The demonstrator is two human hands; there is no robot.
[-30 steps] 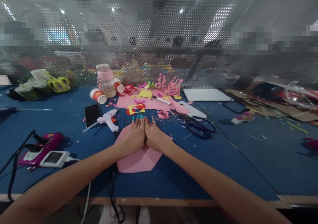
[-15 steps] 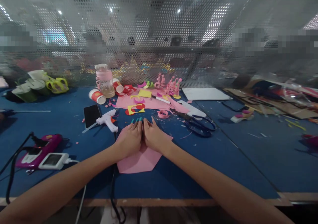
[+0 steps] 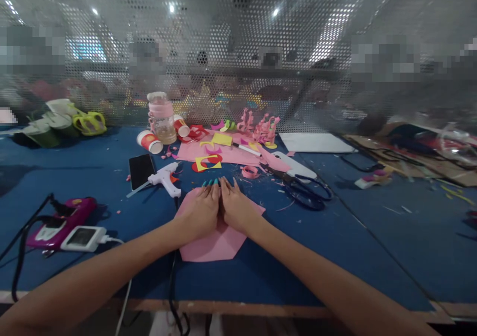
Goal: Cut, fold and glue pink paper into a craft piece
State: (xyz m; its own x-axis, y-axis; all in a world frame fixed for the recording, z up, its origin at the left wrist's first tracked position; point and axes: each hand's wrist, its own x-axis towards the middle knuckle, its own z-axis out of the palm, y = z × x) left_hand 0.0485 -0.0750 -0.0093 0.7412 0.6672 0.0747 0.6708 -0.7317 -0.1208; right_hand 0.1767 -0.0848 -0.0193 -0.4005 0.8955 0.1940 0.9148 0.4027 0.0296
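Observation:
A folded sheet of pink paper (image 3: 208, 246) lies on the blue table in front of me. My left hand (image 3: 201, 209) rests on its upper part, fingers stretched forward and turquoise nails showing. Right beside it, my right hand (image 3: 238, 207) presses on the same sheet, its fingers also pointing away from me. The two hands touch or nearly touch along their inner sides, and the thumbs are hidden. Just left of the paper lies a white hot glue gun (image 3: 166, 178) with a glue stick in its back. Dark-handled scissors (image 3: 305, 189) lie to the right.
Behind the hands are pink sheets (image 3: 186, 152), yellow and red cutouts (image 3: 208, 163), paper cups (image 3: 149, 141) and a bottle (image 3: 162, 120). A phone (image 3: 141, 171) and a purple power strip (image 3: 80, 211) lie left. A perforated metal screen (image 3: 223, 87) stands at the back.
The whole view has shifted slightly, with things appearing a little farther right. Both hands stay pressed on the pink paper in nearly the same pose.

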